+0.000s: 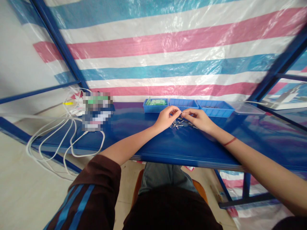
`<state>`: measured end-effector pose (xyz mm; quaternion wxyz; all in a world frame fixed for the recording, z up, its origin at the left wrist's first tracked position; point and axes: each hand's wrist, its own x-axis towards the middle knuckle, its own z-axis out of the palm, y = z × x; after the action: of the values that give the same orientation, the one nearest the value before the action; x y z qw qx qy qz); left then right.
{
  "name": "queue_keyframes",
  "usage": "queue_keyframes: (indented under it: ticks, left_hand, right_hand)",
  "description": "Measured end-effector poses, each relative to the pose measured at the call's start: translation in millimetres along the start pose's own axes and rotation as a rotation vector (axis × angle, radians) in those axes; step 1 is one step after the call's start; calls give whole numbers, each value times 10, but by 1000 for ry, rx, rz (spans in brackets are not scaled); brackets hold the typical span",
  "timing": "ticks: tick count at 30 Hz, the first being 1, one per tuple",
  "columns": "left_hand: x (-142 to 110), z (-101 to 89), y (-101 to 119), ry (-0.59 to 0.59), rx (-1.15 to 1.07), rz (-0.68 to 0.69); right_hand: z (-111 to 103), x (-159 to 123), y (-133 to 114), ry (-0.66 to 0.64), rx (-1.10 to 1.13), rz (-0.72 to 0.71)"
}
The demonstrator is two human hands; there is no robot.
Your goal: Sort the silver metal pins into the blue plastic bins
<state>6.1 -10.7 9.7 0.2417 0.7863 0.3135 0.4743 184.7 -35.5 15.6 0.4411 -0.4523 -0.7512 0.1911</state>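
Observation:
My left hand [168, 115] and my right hand [197, 118] meet above the blue table, fingertips pinched close together. Whatever sits between the fingers is too small to make out. Under and between the hands lies a loose pile of small, thin metal pieces [177, 124], shiny and rod-like; the right hand covers part of it. Just behind the hands stand three blue plastic bins. Green items fill the left bin [155, 109]. The middle bin [183, 102] is partly hidden by my hands, and the right bin [215, 112] holds small pieces I cannot identify.
The blue metal table [144, 145] has a front edge close to my lap. Coiled white cables [72, 137] hang over its left end beside a blurred-out object [97, 111]. A clear plastic lid [249, 108] lies right of the bins. Striped sheeting [168, 48] hangs behind.

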Motion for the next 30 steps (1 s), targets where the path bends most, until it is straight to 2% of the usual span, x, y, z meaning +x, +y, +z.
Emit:
queue_keyframes:
  ticks: [3, 6, 8, 10, 12, 14, 17, 19, 21, 23, 25, 27, 30]
  left_hand:
    - [1, -1, -21, -39, 38, 31]
    - [-6, -1, -68, -115, 190, 47]
    - [-23, -2, -94, -178, 333, 1]
    - [-45, -5, -101, -244, 450, -62]
    - [-66, -10, -91, -305, 520, -84]
    - [-78, -14, -76, -346, 549, -69]
    - [-80, -17, -63, -355, 553, -44]
    - [-74, -23, -62, -341, 551, -34]
    - [-64, -41, -65, -341, 538, -16]
    - [-49, -76, -73, -404, 514, 39]
    - [-31, -125, -84, -507, 487, 122]
    - [-14, -179, -93, -580, 462, 193]
    - [-2, -255, -82, -595, 482, 225]
  right_hand:
    - [-44, 18, -19, 76, -4, 13]
    - [-152, 52, -28, 115, -47, -17]
    - [-275, 78, -14, 135, -102, -36]
    - [-442, 96, 24, 222, -206, -29]
    - [-635, 96, 90, 382, -371, 13]
    - [-828, 77, 184, 487, -559, 80]
    - [-1050, 32, 351, 514, -777, 294]
    - [-1127, 5, 437, 456, -885, 432]
    - [-1138, -8, 467, 435, -955, 456]
    - [-1081, -2, 433, 454, -977, 345]
    - [-954, 18, 354, 416, -918, 172]
    - [-772, 37, 259, 265, -772, 37]
    - [-469, 25, 144, -85, -659, -91]
